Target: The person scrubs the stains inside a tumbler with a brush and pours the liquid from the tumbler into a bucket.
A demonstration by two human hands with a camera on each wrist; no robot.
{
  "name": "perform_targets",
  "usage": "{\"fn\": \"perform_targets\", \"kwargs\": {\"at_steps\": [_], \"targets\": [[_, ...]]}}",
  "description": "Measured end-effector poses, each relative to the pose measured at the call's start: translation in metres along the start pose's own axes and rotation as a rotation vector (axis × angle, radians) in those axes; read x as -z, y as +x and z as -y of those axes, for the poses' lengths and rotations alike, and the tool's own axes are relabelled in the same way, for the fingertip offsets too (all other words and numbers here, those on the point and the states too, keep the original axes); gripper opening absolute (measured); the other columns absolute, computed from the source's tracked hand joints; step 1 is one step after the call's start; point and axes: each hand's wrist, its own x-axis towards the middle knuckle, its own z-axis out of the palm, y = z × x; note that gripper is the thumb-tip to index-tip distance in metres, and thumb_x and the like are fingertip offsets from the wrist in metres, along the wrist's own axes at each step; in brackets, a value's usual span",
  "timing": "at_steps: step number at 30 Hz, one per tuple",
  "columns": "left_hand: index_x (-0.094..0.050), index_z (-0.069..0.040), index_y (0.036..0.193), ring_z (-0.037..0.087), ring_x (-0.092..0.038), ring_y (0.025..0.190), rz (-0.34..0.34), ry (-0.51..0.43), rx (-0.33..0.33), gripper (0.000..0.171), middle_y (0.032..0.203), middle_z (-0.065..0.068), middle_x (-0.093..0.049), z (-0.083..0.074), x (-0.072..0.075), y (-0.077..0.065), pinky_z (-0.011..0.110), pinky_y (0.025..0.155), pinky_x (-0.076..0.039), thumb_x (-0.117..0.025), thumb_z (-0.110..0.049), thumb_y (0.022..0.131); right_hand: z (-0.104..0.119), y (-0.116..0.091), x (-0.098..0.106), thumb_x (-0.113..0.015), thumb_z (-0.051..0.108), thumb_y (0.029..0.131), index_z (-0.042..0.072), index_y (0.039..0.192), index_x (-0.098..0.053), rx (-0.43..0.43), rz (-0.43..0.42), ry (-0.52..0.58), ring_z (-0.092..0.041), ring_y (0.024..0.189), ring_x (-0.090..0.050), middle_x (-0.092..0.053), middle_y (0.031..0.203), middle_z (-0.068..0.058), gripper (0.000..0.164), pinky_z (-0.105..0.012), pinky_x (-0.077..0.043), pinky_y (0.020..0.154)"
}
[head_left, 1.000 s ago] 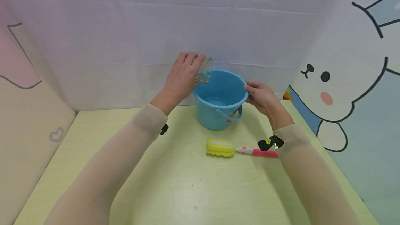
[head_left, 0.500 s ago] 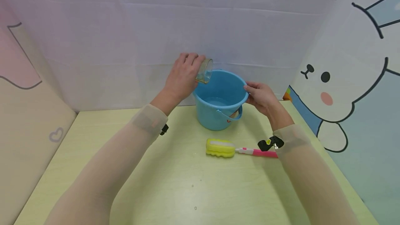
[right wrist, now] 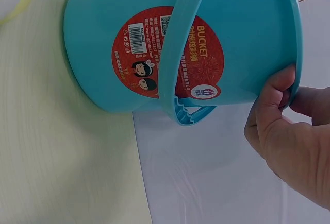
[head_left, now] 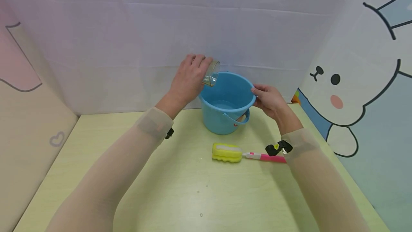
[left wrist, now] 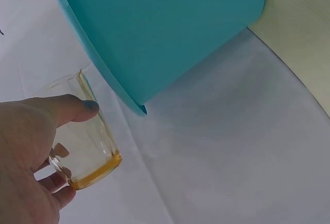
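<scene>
My left hand (head_left: 190,78) grips a clear, amber-tinted drinking glass (head_left: 212,73), tipped with its mouth toward the inside of a blue bucket (head_left: 223,121). In the left wrist view the glass (left wrist: 87,136) is beside the bucket's rim, thumb along one side and fingers round the other. The bucket stands on the table at the back, with a little water (head_left: 223,104) at its bottom. My right hand (head_left: 269,100) pinches the bucket's right rim. A round red label (right wrist: 201,54) and the hanging handle (right wrist: 178,44) show in the right wrist view.
A sponge brush (head_left: 226,152) with a yellow head and a pink and white handle lies on the pale wooden table (head_left: 167,189) before the bucket. A white cloth wall (head_left: 135,46) rises right behind. Small water drops dot the tabletop.
Both hands and the bucket keep their places. The glass has shifted very slightly to the right, still tipped over the rim.
</scene>
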Motion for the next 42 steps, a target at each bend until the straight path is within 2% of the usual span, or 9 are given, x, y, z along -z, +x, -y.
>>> {"fn": "perform_targets", "kwargs": {"at_steps": [8, 19, 26, 37, 42], "targets": [[-0.053, -0.003, 0.151, 0.040, -0.047, 0.137, -0.028, 0.024, -0.030, 0.058, 0.145, 0.019, -0.058, 0.0006, -0.0022, -0.0001, 0.049, 0.117, -0.042, -0.070, 0.003, 0.096, 0.0003, -0.0011, -0.0001, -0.050, 0.022, 0.114, 0.001, 0.163, -0.038, 0.001, 0.004, -0.005, -0.010, 0.099, -0.071, -0.046, 0.157, -0.022, 0.055, -0.023, -0.060, 0.087], [-0.056, -0.004, 0.149, 0.041, -0.050, 0.135, -0.067, 0.063, -0.072, 0.045, 0.143, 0.019, -0.060, -0.0022, -0.0039, -0.0012, 0.052, 0.116, -0.045, -0.059, 0.003, 0.105, -0.0001, -0.0009, 0.0004, -0.051, 0.023, 0.113, 0.001, 0.162, -0.039, -0.006, 0.000, 0.003, -0.009, 0.095, -0.071, -0.045, 0.157, -0.023, 0.055, -0.022, -0.060, 0.086], [-0.056, -0.005, 0.145, 0.042, -0.051, 0.134, -0.092, 0.105, -0.112, 0.043, 0.140, 0.019, -0.060, -0.0027, -0.0059, -0.0022, 0.053, 0.116, -0.044, -0.062, 0.004, 0.103, -0.0006, -0.0007, 0.0011, -0.050, 0.022, 0.114, 0.000, 0.162, -0.038, -0.007, 0.001, 0.012, -0.008, 0.096, -0.071, -0.045, 0.157, -0.023, 0.055, -0.022, -0.060, 0.085], [-0.053, -0.007, 0.146, 0.042, -0.047, 0.135, -0.064, 0.233, -0.160, 0.052, 0.139, 0.018, -0.056, -0.0040, -0.0066, -0.0019, 0.051, 0.116, -0.040, -0.068, 0.002, 0.097, -0.0010, 0.0001, 0.0019, -0.051, 0.021, 0.113, 0.000, 0.162, -0.039, -0.011, 0.002, 0.026, -0.014, 0.104, -0.071, -0.046, 0.156, -0.022, 0.055, -0.022, -0.060, 0.084], [-0.054, -0.006, 0.146, 0.042, -0.047, 0.135, -0.079, 0.240, -0.170, 0.053, 0.138, 0.019, -0.056, -0.0039, -0.0079, -0.0019, 0.052, 0.116, -0.040, -0.069, 0.001, 0.096, -0.0012, 0.0000, 0.0023, -0.051, 0.022, 0.114, 0.001, 0.163, -0.038, -0.014, 0.002, 0.015, -0.014, 0.104, -0.071, -0.046, 0.156, -0.022, 0.055, -0.022, -0.060, 0.084]]}}
